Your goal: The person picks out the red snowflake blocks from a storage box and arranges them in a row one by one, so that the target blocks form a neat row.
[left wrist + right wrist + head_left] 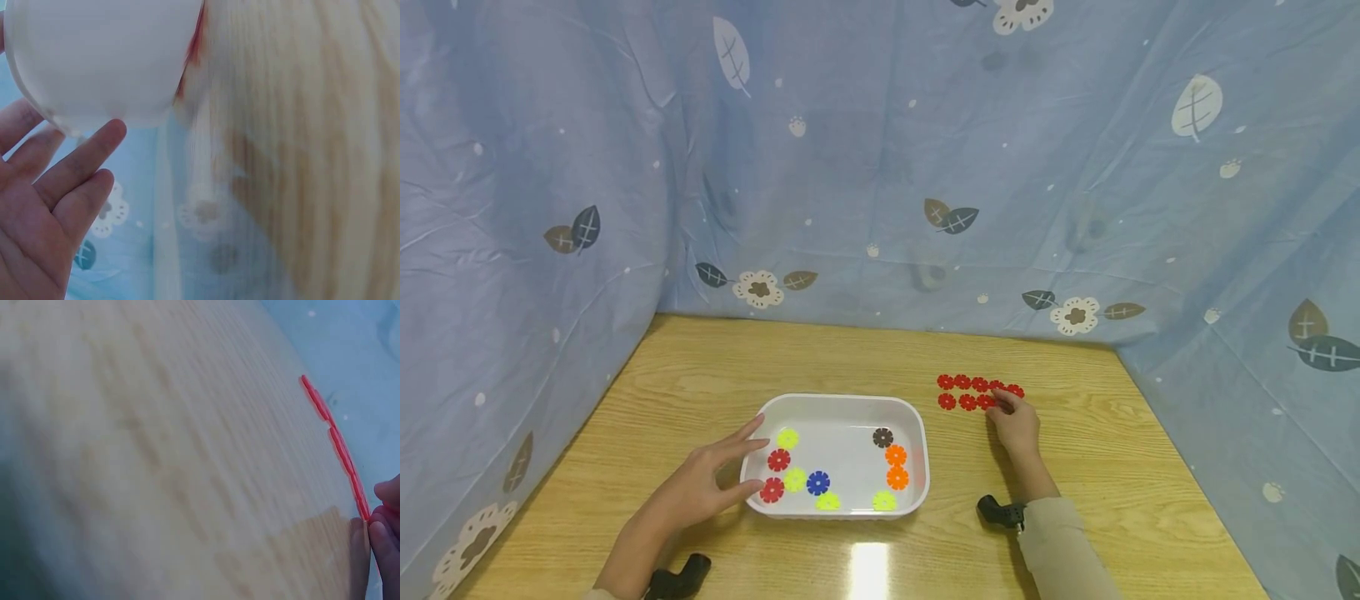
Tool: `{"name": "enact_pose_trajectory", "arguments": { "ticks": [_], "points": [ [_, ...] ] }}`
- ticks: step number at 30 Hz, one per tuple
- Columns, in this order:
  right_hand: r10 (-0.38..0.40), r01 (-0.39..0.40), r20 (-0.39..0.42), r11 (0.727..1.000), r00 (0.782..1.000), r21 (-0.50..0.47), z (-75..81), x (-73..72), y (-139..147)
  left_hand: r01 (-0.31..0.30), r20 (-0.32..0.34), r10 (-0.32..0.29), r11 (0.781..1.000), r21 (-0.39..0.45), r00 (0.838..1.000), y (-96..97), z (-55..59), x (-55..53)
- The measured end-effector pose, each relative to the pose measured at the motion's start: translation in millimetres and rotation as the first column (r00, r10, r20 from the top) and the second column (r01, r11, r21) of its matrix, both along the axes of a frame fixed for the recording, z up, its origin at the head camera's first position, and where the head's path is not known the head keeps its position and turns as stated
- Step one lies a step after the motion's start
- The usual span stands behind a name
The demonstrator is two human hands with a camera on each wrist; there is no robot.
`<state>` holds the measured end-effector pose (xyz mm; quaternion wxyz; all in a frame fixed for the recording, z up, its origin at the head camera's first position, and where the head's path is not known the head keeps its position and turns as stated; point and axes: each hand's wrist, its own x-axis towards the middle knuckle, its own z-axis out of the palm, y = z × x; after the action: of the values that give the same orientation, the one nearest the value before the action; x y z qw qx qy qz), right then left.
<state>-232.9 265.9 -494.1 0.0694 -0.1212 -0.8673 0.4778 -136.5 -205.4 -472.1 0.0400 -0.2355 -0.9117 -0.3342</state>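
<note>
A white tray [835, 402] holds notched plastic discs: yellow [787, 439], red [778, 459], blue [817, 482], orange [896, 455] and dark brown [883, 437]. My left hand [700, 483] is at the tray's left end, thumb and fingers spread and extended against its rim; in the left wrist view, fingertips [112, 131] lie by the tray wall [106, 62]. To the tray's right, red discs [962, 382] lie flat in two rows. My right hand [1017, 427] pinches a red disc at the near row's right end, mostly hidden by the fingers.
The wooden table [820, 354] ends at a blue patterned cloth [865, 167] hanging behind and at both sides. Black devices are strapped at the left wrist [679, 577] and right wrist [1000, 512]. Light glares on the table in front of the tray.
</note>
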Motion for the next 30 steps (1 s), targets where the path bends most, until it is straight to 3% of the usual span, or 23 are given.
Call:
{"name": "enact_pose_trajectory", "arguments": {
  "ticks": [7,17,24,30],
  "points": [
    [0.029,-0.029,-0.022,0.999,0.999,-0.033,5.7,4.1,-4,0.004,0.005,-0.004,1.000,0.003,1.000,-0.3,1.1,-0.5],
    [0.162,-0.170,-0.078,0.979,0.984,-0.115,23.7,14.7,-21,0.008,0.007,-0.008,1.000,0.004,1.000,-0.6,2.5,-0.7],
    [0.259,-0.270,-0.095,0.954,0.961,-0.133,41.6,27.1,-51,0.007,0.008,-0.007,1.000,0.008,1.000,-0.4,2.0,-0.5],
    [0.326,-0.353,-0.189,0.926,0.926,-0.133,49.9,35.9,-82,0.002,0.012,-0.002,1.000,0.009,1.000,-0.2,0.2,-1.0]
  ]
}}
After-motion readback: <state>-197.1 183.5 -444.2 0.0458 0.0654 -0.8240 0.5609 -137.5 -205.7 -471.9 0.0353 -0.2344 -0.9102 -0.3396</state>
